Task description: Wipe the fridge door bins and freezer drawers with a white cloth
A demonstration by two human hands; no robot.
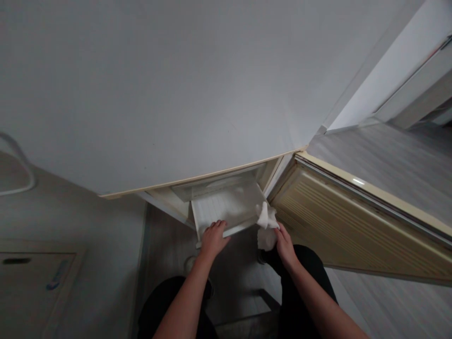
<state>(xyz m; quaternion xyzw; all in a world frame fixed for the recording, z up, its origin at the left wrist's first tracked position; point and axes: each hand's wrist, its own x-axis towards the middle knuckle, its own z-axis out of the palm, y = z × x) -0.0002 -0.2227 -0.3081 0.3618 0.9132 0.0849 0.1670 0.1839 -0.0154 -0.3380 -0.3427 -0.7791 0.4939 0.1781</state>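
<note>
A pale, shallow drawer (pixel 226 205) is pulled partway out of the lower compartment of a fridge. My left hand (pixel 213 238) grips the drawer's front edge near its left end, fingers over the rim and reaching inside. Crumpled white tissue (pixel 267 222) is pinched in my right hand (pixel 284 243), beside the drawer's right front corner. Part of the tissue hangs below my fingers. The drawer's ribbed bottom shows no items.
The fridge's upper door (pixel 197 94) fills the view above the drawer. At the right, the lower door (pixel 339 221) stands swung open over the wooden floor (pixel 391 165). A white panel (pixel 31 282) is at the left. My knees are below.
</note>
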